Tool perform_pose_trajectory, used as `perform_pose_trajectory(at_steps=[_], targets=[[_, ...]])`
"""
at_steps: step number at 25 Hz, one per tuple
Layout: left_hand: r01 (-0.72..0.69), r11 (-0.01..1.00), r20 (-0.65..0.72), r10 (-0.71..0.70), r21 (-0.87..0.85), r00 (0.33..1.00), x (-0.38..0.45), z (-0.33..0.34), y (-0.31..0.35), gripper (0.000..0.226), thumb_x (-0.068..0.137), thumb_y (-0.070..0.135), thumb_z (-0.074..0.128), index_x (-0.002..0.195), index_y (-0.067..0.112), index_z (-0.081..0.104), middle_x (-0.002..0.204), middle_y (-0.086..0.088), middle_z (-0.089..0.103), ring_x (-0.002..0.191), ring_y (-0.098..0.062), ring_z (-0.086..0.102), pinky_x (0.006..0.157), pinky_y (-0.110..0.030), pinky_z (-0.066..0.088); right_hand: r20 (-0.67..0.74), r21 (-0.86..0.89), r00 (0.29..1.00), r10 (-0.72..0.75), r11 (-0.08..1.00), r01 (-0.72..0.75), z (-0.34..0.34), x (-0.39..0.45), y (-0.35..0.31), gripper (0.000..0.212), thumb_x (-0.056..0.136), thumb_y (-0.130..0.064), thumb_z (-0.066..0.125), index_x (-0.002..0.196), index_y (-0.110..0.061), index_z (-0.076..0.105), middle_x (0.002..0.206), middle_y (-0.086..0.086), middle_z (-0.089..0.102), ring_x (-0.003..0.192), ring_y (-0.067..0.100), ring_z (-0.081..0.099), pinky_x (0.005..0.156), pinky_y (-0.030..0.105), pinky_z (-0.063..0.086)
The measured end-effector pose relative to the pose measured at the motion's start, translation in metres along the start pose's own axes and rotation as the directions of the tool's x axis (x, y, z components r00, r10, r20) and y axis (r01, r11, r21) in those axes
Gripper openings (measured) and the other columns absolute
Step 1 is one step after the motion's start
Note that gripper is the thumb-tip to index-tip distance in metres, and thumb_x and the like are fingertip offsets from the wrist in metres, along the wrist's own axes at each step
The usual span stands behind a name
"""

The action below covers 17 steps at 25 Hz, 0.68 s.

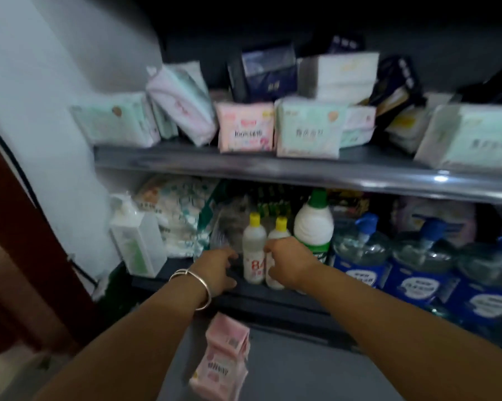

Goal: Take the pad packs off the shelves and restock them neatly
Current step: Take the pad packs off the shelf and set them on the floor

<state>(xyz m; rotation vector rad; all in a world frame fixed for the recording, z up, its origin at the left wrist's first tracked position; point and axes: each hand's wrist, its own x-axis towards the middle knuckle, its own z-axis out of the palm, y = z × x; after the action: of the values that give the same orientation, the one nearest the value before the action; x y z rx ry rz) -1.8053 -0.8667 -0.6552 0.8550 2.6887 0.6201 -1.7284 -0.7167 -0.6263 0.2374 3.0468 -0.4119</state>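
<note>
Your left hand (216, 267), a silver bangle (196, 287) on its wrist, rests on the lower shelf's (272, 296) front edge with fingers curled over it, holding nothing you can see. Just right, your right hand (288, 263) reaches the two yellow-capped bottles (254, 247); blur hides whether its fingers grip one. The pad packs (245, 130) crowd the upper shelf (272, 166) untidily, and pink packs (223, 357) lie on the floor below your arms.

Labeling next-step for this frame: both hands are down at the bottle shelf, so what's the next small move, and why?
Probably lift both hands to the upper grey metal shelf and grip the tilted pale pink-and-mint pad pack. Left hand and right hand sit by the two yellow-capped white bottles, not pads; that pack leans across its neighbours.
</note>
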Motion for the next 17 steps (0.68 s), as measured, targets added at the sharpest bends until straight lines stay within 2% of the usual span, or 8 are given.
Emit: perform_pose_trajectory(at_steps=[4,5,8,11,17], targets=[[-0.138,0.990,-0.144,0.138,0.006,0.980,-0.006,-0.056,0.042,0.039,0.078,0.008,0.069,0.116,0.006,0.059,0.092,-0.006,0.060,0.083,-0.016,0.057,0.067,-0.012,0.040,-0.134,0.004,0.991,0.030,1.000,-0.030,-0.059,-0.018,-0.009,0.036,0.089,-0.010,0.055,0.125,-0.007,0.053,0.122,0.016,0.057,0.112,0.031,0.055,0.088,0.034,0.047],[-0.168,0.986,-0.168,0.167,0.012,0.972,-0.006,-0.069,0.053,0.040,0.078,0.008,0.069,0.116,0.006,0.059,0.091,-0.005,0.059,0.082,-0.013,0.053,0.070,-0.014,0.040,-0.173,-0.001,0.984,0.032,0.999,-0.033,-0.072,-0.021,-0.012,0.033,0.088,-0.010,0.055,0.121,-0.006,0.055,0.120,0.016,0.058,0.110,0.032,0.055,0.084,0.034,0.047],[-0.204,0.979,-0.236,0.199,0.006,0.951,-0.003,-0.100,0.083,0.045,0.079,0.011,0.072,0.121,0.007,0.057,0.107,-0.011,0.061,0.086,-0.014,0.051,0.084,-0.021,0.042,-0.265,0.014,0.963,0.040,0.999,-0.038,-0.105,-0.022,-0.013,0.033,0.086,-0.011,0.057,0.119,-0.006,0.057,0.116,0.017,0.060,0.106,0.033,0.057,0.082,0.035,0.049],[-0.244,0.970,-0.299,0.232,-0.001,0.926,0.004,-0.122,0.109,0.046,0.079,0.012,0.072,0.121,0.007,0.056,0.111,-0.012,0.060,0.097,-0.023,0.058,0.088,-0.024,0.043,-0.341,0.009,0.939,0.046,0.999,-0.045,-0.137,-0.022,-0.005,0.035,0.087,-0.012,0.057,0.122,-0.008,0.055,0.120,0.014,0.057,0.109,0.031,0.056,0.086,0.036,0.050],[-0.265,0.964,-0.399,0.246,0.010,0.883,0.033,-0.159,0.132,0.045,0.081,0.018,0.070,0.123,0.012,0.054,0.118,-0.010,0.055,0.103,-0.022,0.056,0.093,-0.029,0.046,-0.500,0.029,0.866,0.022,1.000,-0.008,-0.188,0.000,0.011,0.039,0.087,-0.011,0.059,0.126,-0.006,0.053,0.124,0.014,0.054,0.113,0.029,0.053,0.092,0.036,0.047]])
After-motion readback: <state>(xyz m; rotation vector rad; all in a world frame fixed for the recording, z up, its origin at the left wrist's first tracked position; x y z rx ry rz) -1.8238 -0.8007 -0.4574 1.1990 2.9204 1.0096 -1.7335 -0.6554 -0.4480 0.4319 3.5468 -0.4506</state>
